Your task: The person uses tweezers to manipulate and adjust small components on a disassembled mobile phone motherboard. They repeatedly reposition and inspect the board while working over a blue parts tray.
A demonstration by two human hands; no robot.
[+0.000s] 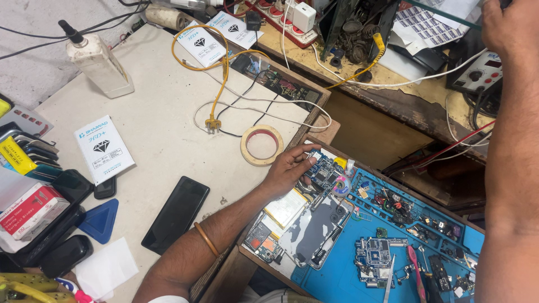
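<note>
Resting left hand (289,168), fingers spread, on circuit board (324,171); right hand (508,28) raised, grip unclear.

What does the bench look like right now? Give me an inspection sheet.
Surface: white bench top beside a blue repair mat.
Job's things: opened phone on the mat, circuit board at its top end.
Clutter: tape roll, black phone, white bottle, blue pry pick, loose parts on the mat.
Hands: left hand rests fingers on the circuit board; right hand raised at the frame's top edge, grip cannot be told.
Cables: yellow cable and white wires across the bench.
Surroundings: power strip, wooden ledge.
</note>
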